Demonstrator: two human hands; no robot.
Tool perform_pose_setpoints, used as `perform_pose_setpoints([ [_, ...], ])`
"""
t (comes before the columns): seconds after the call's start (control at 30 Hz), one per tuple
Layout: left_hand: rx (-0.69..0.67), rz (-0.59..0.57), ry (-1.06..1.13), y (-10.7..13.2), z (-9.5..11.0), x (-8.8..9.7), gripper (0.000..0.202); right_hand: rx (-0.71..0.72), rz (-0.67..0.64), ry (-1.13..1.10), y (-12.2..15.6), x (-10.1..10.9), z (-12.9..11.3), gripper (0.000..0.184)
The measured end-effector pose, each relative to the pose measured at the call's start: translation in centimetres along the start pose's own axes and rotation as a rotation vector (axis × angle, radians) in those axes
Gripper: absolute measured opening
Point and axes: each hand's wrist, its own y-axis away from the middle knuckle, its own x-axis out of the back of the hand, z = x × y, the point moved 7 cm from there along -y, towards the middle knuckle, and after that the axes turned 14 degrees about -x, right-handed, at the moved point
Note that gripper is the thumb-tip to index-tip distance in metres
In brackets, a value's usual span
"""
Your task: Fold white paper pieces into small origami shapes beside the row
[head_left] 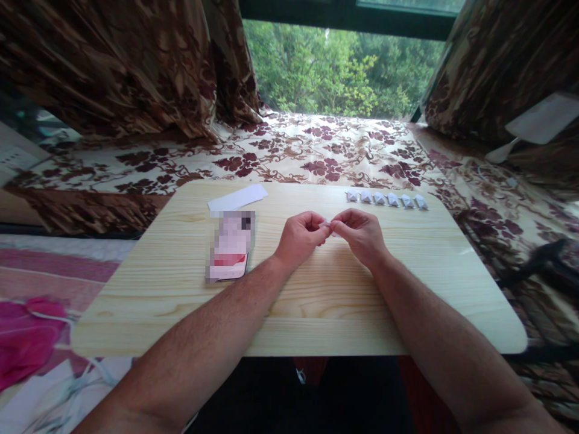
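Both hands meet over the middle of a light wooden table (316, 301). My left hand (299, 235) and my right hand (359, 234) pinch a small white folded paper piece (325, 224) between their fingertips, just above the tabletop. Most of the piece is hidden by the fingers. A row of several small white folded paper shapes (386, 198) lies along the far right edge of the table, beyond my right hand. To the left of my left hand lies a phone (230, 246), flat on the table, with a white paper strip (238, 198) behind it.
Floral patterned fabric (294, 150) covers the ledge behind the table, with curtains on both sides of a window onto trees. A pink cloth (27, 337) and white cable lie at the lower left. A dark object (543, 259) sits to the right of the table.
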Motion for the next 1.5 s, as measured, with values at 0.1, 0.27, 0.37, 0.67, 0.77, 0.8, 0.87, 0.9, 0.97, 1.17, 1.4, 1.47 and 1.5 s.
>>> perform_pose_setpoints([
  [0.1, -0.003, 0.021, 0.028, 0.01, 0.24, 0.06, 0.021, 0.008, 0.031, 0.021, 0.0, 0.18, -0.05, 0.016],
  [0.27, -0.023, 0.045, 0.01, -0.01, 0.48, 0.24, 0.018, 0.002, 0.052, 0.03, -0.05, 0.29, -0.05, 0.016],
  [0.37, -0.032, 0.034, 0.002, 0.0, 0.55, 0.16, 0.017, -0.016, 0.029, 0.033, -0.08, 0.11, 0.05, 0.016],
  [0.67, -0.021, 0.024, 0.023, 0.16, 0.67, -0.06, 0.021, -0.011, 0.012, 0.059, -0.13, 0.01, 0.07, 0.016],
  [0.77, -0.021, 0.021, 0.026, 0.15, 0.57, -0.07, 0.024, -0.008, 0.014, 0.063, -0.09, 0.0, -0.01, 0.017],
  [0.8, -0.022, 0.02, 0.024, 0.14, 0.54, -0.05, 0.025, -0.008, 0.016, 0.06, -0.07, 0.01, -0.03, 0.016],
  [0.87, -0.028, 0.021, 0.017, 0.11, 0.51, 0.0, 0.026, -0.012, 0.015, 0.062, -0.05, 0.03, -0.05, 0.015],
  [0.9, -0.031, 0.019, 0.013, 0.09, 0.51, 0.02, 0.027, -0.014, 0.015, 0.064, -0.05, 0.04, -0.05, 0.015],
  [0.97, -0.036, 0.017, 0.009, 0.08, 0.52, 0.05, 0.029, -0.018, 0.015, 0.071, -0.07, 0.07, -0.02, 0.014],
  [1.17, -0.032, 0.012, 0.019, 0.16, 0.45, -0.02, 0.031, -0.012, 0.007, 0.08, -0.15, 0.09, 0.15, 0.013],
  [1.4, -0.007, 0.025, 0.025, 0.17, 0.4, -0.03, 0.031, 0.007, -0.006, 0.088, 0.01, 0.0, 0.0, 0.012],
  [1.47, -0.003, 0.021, 0.024, 0.17, 0.48, -0.04, 0.032, 0.011, 0.0, 0.096, 0.04, 0.03, -0.1, 0.012],
  [1.5, -0.003, 0.018, 0.02, 0.16, 0.5, -0.05, 0.032, 0.011, 0.002, 0.1, 0.04, 0.03, -0.12, 0.013],
])
